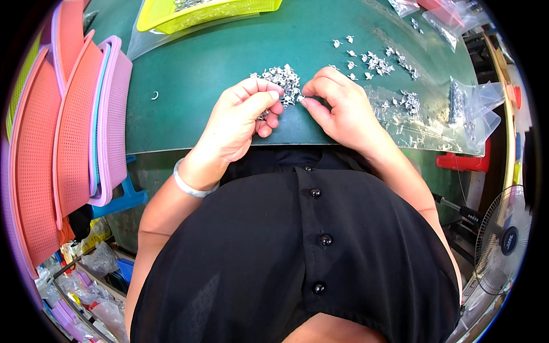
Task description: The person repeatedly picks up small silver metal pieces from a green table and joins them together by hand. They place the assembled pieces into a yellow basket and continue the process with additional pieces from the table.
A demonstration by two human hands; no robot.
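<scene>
A heap of small silvery metal pieces [284, 77] lies on the green tabletop between my hands. My left hand [243, 108] is curled at the heap's left side, thumb against the index finger, with a few of the same pieces showing in its fingers. From the right, my right hand [340, 106] comes to the heap's edge. Its thumb and index finger close on one small metal piece [301, 98]. The exact shape of the pieces is too small to make out.
Scattered metal pieces [377, 64] lie to the right, near clear plastic bags [477, 106]. A yellow-green basket [211, 16] stands at the back. Stacked pink and purple baskets [74, 126] rise at the left. A curved metal bit [155, 96] lies alone. A fan [503, 240] stands at lower right.
</scene>
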